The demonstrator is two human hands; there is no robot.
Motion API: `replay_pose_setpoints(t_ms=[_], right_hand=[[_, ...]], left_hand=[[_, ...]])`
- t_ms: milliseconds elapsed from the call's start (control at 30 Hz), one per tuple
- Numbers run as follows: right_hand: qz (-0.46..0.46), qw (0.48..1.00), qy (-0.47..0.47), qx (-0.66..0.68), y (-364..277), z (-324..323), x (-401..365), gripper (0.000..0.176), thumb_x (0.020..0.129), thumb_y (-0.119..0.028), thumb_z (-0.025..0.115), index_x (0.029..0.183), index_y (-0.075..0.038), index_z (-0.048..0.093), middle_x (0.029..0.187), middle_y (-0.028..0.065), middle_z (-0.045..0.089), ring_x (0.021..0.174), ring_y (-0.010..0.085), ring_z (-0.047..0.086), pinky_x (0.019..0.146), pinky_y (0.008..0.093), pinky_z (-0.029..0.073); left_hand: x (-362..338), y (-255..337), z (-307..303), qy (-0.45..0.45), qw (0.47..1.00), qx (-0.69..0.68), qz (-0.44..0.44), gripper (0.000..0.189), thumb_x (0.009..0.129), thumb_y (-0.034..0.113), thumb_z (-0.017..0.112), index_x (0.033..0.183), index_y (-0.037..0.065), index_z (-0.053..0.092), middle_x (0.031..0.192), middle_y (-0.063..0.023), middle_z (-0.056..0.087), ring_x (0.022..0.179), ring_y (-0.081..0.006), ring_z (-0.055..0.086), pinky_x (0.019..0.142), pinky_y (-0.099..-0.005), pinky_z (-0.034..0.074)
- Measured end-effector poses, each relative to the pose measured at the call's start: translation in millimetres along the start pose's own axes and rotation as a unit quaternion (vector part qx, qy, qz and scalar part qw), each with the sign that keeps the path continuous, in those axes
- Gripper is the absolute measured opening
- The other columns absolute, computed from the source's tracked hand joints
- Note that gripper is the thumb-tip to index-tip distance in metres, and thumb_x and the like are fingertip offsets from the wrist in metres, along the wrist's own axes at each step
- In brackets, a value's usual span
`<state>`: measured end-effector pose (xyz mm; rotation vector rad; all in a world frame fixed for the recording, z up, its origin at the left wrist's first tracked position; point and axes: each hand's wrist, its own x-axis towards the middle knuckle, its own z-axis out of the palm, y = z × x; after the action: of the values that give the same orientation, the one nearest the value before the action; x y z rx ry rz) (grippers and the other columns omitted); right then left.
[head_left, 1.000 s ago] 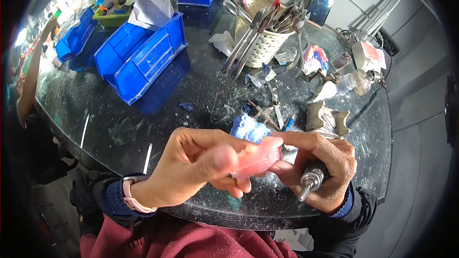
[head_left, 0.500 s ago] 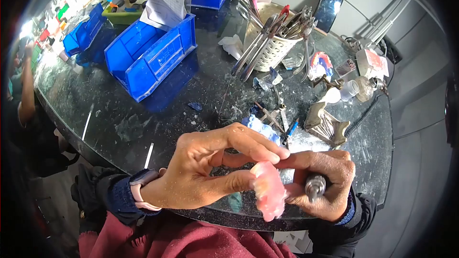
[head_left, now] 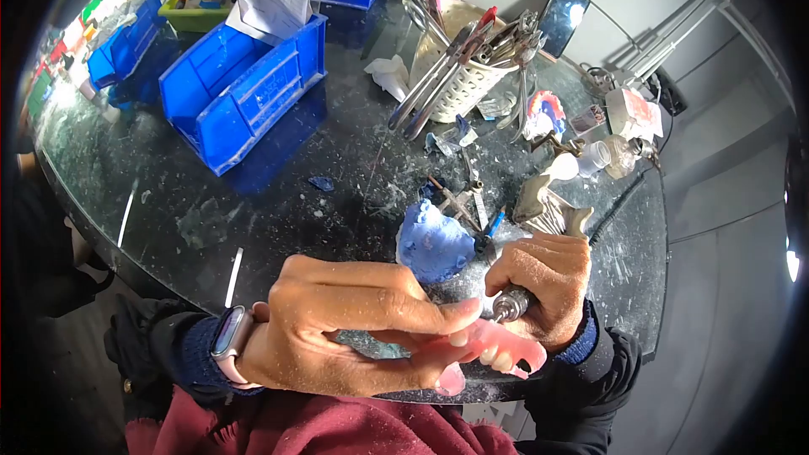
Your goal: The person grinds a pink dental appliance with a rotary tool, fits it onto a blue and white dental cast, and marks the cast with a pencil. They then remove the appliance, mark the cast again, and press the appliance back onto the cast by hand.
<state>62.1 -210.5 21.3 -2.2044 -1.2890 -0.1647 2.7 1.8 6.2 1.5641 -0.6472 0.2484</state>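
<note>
from where i stood, the left hand (head_left: pixel 362 329) had a pink, glossy denture plate w/ cream teeth (head_left: pixel 497 347) pinched btwn thumb & fingers, held up over the table's front edge. the right hand (head_left: pixel 548 282) had its fingers curled round a silver metal rotary handpiece (head_left: pixel 513 302), tip aimed at the plate's upper edge; couldn't tell if they touched. beyond the hands, a lumpy blue mass (head_left: pixel 434 240) sat on the dark, dusty, shiny table (head_left: pixel 337 232), a slim blue pen-like tool (head_left: pixel 496 222) nr it. farther back stood a white perforated plastic basket (head_left: pixel 455 88) w/ metal tools, & an open blue plastic bin (head_left: pixel 261 109).
</note>
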Motion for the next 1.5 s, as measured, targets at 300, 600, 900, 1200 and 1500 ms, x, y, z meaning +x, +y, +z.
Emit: replay_pose_setpoints(t_ms=[300, 600, 900, 1200, 1500], right_hand=[[-0.035, 0.999, 0.025, 0.03, 0.4, 6.2, 1.5, 0.046, 0.071, -0.053, 0.063, 0.06, -0.009, 0.053, 0.052, -0.0013, 0.049, 0.042, 0.0165, 0.048, 0.041, 0.0292, 0.032], [-0.043, 0.998, 0.024, 0.046, -2.0, 7.3, 2.6, 0.038, 0.079, -0.042, 0.059, 0.061, -0.008, 0.054, 0.052, -0.0002, 0.051, 0.043, 0.018, 0.05, 0.041, 0.0292, 0.035], [-0.034, 0.996, -0.031, 0.074, -2.7, 1.6, 1.8, 0.05, 0.055, -0.054, 0.069, 0.069, -0.009, 0.054, 0.063, 0.0007, 0.053, 0.051, 0.0183, 0.053, 0.044, 0.028, 0.037], [-0.034, 0.996, -0.004, 0.086, -5.0, 5.6, 2.7, 0.04, 0.07, -0.046, 0.063, 0.064, -0.008, 0.055, 0.057, 0.0002, 0.052, 0.046, 0.0178, 0.052, 0.043, 0.0286, 0.037], [-0.039, 0.995, -0.006, 0.093, -5.6, 5.0, 4.1, 0.033, 0.073, -0.037, 0.063, 0.059, -0.009, 0.055, 0.053, -0.0005, 0.052, 0.044, 0.0176, 0.052, 0.041, 0.0281, 0.035]], left_hand=[[-0.1, 0.8, 1.1, -0.033, 0.999, -0.042, -0.011, 0.035, 0.061, 0.004, 0.08, 0.093, -0.002, 0.067, 0.068, -0.0121, 0.064, 0.058, -0.0142, 0.064, 0.051, -0.0202, 0.051], [-1.2, 3.8, 3.2, -0.023, 0.998, -0.062, -0.021, 0.034, 0.062, 0.0, 0.079, 0.093, 0.0, 0.067, 0.068, -0.0112, 0.064, 0.059, -0.0146, 0.065, 0.052, -0.0208, 0.052], [-0.7, 2.7, 1.8, -0.029, 0.998, -0.064, 0.001, 0.035, 0.06, 0.001, 0.08, 0.092, 0.0, 0.067, 0.069, -0.0125, 0.065, 0.059, -0.0152, 0.065, 0.052, -0.0213, 0.053], [0.2, 1.9, 0.7, -0.045, 0.995, -0.083, -0.009, 0.035, 0.061, 0.0, 0.079, 0.093, -0.001, 0.067, 0.069, -0.013, 0.065, 0.06, -0.0157, 0.065, 0.053, -0.0215, 0.053], [-1.7, 1.7, 3.1, -0.043, 0.997, -0.058, 0.011, 0.036, 0.061, 0.0, 0.079, 0.094, 0.0, 0.066, 0.069, -0.0123, 0.065, 0.06, -0.0147, 0.065, 0.053, -0.0209, 0.054]])
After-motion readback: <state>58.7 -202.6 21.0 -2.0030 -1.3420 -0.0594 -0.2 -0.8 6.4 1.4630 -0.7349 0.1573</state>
